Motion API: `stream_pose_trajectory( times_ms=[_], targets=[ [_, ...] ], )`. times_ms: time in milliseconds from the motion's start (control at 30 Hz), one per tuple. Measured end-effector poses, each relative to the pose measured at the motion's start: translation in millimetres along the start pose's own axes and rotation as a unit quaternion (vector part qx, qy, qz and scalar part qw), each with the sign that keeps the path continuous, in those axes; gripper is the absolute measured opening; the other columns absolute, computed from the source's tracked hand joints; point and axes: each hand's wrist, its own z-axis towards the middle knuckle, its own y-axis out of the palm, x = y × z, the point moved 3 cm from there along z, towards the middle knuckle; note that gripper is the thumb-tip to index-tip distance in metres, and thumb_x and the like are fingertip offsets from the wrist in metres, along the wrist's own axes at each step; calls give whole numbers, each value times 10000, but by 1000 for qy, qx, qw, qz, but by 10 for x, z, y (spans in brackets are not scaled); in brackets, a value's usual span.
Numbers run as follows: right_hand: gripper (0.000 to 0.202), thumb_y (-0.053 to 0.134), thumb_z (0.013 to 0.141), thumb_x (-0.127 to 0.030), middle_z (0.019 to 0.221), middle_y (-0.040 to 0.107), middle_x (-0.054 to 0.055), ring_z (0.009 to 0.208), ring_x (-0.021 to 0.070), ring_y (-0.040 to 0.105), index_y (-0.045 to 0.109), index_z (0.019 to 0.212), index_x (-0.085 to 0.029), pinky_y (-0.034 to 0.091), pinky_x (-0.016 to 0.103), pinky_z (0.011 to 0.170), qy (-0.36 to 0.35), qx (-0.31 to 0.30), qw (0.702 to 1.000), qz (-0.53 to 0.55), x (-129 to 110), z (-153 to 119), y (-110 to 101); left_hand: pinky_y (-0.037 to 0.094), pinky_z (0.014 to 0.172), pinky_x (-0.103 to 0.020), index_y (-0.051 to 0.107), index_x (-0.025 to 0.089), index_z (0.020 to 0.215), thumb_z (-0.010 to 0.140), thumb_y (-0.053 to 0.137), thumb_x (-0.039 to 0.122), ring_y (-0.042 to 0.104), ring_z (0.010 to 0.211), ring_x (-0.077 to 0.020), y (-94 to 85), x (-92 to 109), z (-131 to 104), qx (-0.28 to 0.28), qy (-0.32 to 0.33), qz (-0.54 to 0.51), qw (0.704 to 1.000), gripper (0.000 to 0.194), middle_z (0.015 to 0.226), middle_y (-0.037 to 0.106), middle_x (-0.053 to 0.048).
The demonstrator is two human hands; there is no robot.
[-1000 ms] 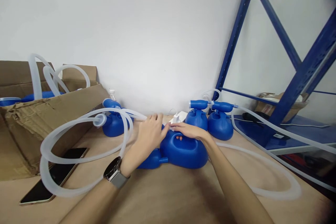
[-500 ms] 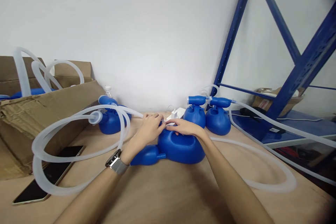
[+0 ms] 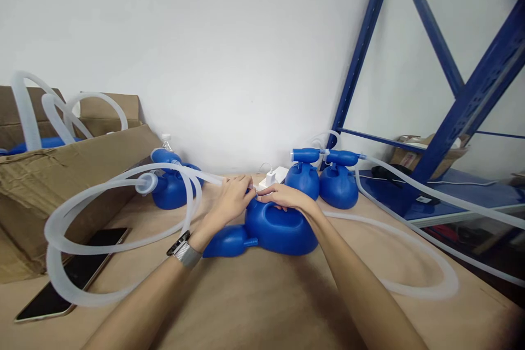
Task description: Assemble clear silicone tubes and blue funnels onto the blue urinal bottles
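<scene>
A blue plastic bottle with a recessed handle (image 3: 283, 238) lies on its side on the tabletop in front of me. At its neck, my left hand (image 3: 233, 197) is closed around the end of a translucent corrugated hose (image 3: 164, 168); the exact join is hidden by the fingers. My right hand (image 3: 284, 196) is closed at the same neck, its fingertips meeting the left thumb and its other fingers curled against the bottle's top. Left of the bottle, partly behind my left wrist, rests a blue funnel-like piece (image 3: 227, 241) with a narrow ribbed spout.
Two blue bottles (image 3: 302, 181) with hoses stand at the back right, near a white charger (image 3: 269, 176). Another bottle (image 3: 168, 192) is at the back left. A cardboard box (image 3: 94, 175) and a phone (image 3: 92, 262) occupy the left. Blue shelving (image 3: 441, 142) borders the right.
The view has shifted slightly, so everything sits a little further left. Both hands stay at the bottle's neck, with only small finger movements.
</scene>
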Motion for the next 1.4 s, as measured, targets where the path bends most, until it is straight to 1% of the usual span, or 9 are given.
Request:
stream_pose_trajectory(
  times_ms=[300,433,533,667,800,1000,1167,1300,1400],
  targets=[
    [401,607,947,-377,440,439,-73,425,93,419,739,1280,-197,349,198,451,-14,21,1000,-3,-21,-85,17,460,841,-364,629,197,956,929,571,329,669,939,-255,-127,-36,21,-32,14,-44,998,146,966,727,-59],
    [445,595,960,-433,442,452,-70,410,93,424,709,1326,-208,338,205,463,-4,27,999,-34,-16,-92,1,423,1050,-383,630,200,1173,861,687,322,557,1273,-287,-383,-15,-68,-50,102,-54,992,340,1309,646,-110],
    [458,545,979,-490,451,464,-57,412,101,435,738,1259,-182,336,214,463,-10,38,998,-50,16,-46,4,460,991,-389,639,195,1153,896,634,372,581,1203,-285,-669,-1,-168,-62,129,-37,989,312,1264,639,-118],
    [491,500,986,-540,465,493,-39,413,111,453,758,1159,-161,340,222,457,-12,49,996,-69,53,22,20,497,752,-309,676,218,1014,808,682,440,664,921,-242,-873,-24,-334,-230,32,-5,973,303,1024,708,-47],
    [525,509,979,-572,468,504,-40,428,117,478,736,1220,-165,345,220,468,-24,64,996,-63,59,34,11,514,724,-316,679,239,1176,600,825,454,693,979,-299,-724,-76,-421,-393,-78,59,915,632,1181,722,-75],
    [488,565,963,-536,601,668,3,546,165,625,704,1300,-211,446,247,587,-44,88,993,-59,93,50,25,566,788,-432,696,190,1195,449,918,411,698,1031,-404,-304,-64,-363,-481,-135,139,855,810,1232,728,-161],
    [497,458,1011,-528,1053,775,104,927,253,716,703,1277,-186,525,320,849,-48,192,980,-18,132,152,-38,569,861,-475,689,175,1207,479,905,478,699,1062,-424,-223,-29,-419,-487,-108,128,857,817,1206,737,-175],
    [601,216,1071,-462,1154,756,144,1022,243,721,573,1433,-142,563,331,869,-28,168,985,7,294,72,-279,559,897,-451,659,210,1285,538,868,502,680,1122,-401,-354,-43,-463,-474,-107,112,867,829,1268,714,-149],
    [450,533,972,-354,1181,760,124,1068,258,718,644,1370,-175,561,335,927,-10,116,993,-18,520,-161,-477,553,881,-424,641,219,1313,533,855,530,672,1130,-399,-507,-33,-498,-443,-101,87,886,867,1270,704,-145]
  ],
)
